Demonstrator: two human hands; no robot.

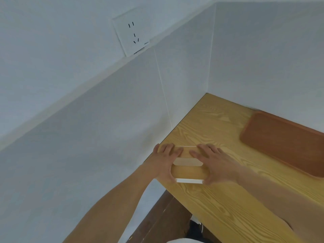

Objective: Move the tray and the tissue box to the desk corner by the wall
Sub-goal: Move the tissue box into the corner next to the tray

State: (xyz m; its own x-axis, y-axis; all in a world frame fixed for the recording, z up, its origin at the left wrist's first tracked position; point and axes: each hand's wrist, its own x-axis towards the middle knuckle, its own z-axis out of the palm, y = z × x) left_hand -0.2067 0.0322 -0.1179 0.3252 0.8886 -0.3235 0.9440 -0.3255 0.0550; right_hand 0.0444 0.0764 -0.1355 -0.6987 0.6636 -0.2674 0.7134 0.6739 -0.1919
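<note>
A tissue box (188, 171) with a wood-coloured top, a white opening and a white lower edge sits on the light wooden desk (219, 207), close to the desk's left edge by the wall. My left hand (166, 160) grips its left end and my right hand (213, 163) grips its right end, fingers spread over the top. A reddish-brown wooden tray (280, 142) lies flat on the desk to the right, against the back wall, partly cut off by the frame edge.
White walls (184, 76) meet at the desk's far corner (206, 93). A wall socket (131, 35) is high on the left wall. Dark floor and a shoe (196, 227) show below the desk's near edge.
</note>
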